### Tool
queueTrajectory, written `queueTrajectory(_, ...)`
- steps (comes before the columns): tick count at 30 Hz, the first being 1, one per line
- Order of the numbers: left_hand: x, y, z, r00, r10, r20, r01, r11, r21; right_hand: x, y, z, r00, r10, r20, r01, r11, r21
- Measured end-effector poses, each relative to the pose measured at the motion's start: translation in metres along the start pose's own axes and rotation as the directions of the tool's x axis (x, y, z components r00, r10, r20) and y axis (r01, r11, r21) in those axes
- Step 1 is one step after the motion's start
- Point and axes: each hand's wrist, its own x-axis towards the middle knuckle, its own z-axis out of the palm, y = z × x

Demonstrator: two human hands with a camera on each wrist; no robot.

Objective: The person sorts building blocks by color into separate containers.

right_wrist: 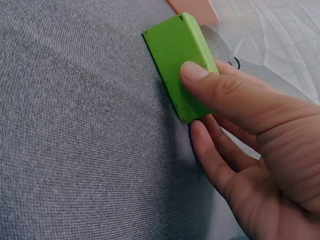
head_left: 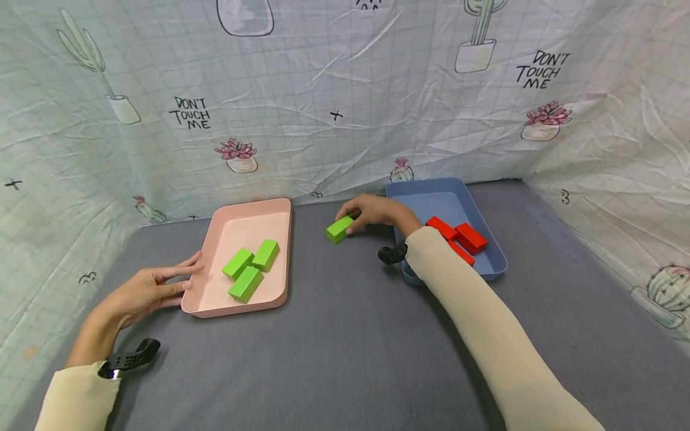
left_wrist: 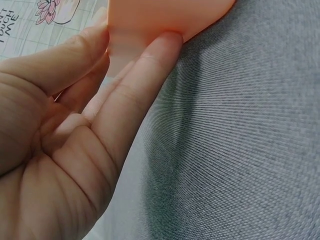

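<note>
Between thumb and fingers, my right hand (head_left: 373,211) pinches a green block (head_left: 339,230), over the grey cloth between the two trays. In the right wrist view the thumb (right_wrist: 220,89) lies across the face of that block (right_wrist: 172,55); whether the block touches the cloth I cannot tell. My left hand (head_left: 144,293) touches the outer left wall of the pink tray (head_left: 237,312) with extended, spread fingers. The left wrist view shows a fingertip (left_wrist: 167,47) against the tray's wall (left_wrist: 160,17). Inside the pink tray lie several green blocks (head_left: 246,284).
Behind my right forearm stands a blue tray (head_left: 426,194) holding red blocks (head_left: 471,238), partly covered by the sleeve (head_left: 474,317). Grey cloth (head_left: 323,359) covers the table. A white printed curtain (head_left: 302,78) hangs close behind both trays and along the sides.
</note>
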Motion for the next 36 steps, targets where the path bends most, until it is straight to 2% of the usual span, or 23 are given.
queueTrajectory(7, 0.0, 0.001, 0.0, 1.0, 0.0, -0.002, 0.0, 1.0, 0.003, -0.005, -0.005, -0.003, 0.994, -0.043, -0.096, 0.036, 0.997, -0.074)
queueTrajectory(18, 0.001, 0.001, 0.0, 1.0, -0.025, -0.005, 0.025, 1.0, -0.006, -0.013, -0.01, -0.004, 0.993, -0.083, -0.085, 0.075, 0.992, -0.098)
queueTrajectory(29, 0.0, 0.001, 0.0, 1.0, -0.024, -0.005, 0.024, 1.0, 0.017, -0.022, -0.021, 0.002, 0.982, -0.142, -0.122, 0.128, 0.984, -0.121)
queueTrajectory(36, 0.0, 0.0, 0.0, 1.0, -0.024, -0.006, 0.025, 1.0, 0.016, -0.03, -0.033, 0.009, 0.97, -0.156, -0.187, 0.134, 0.983, -0.125)
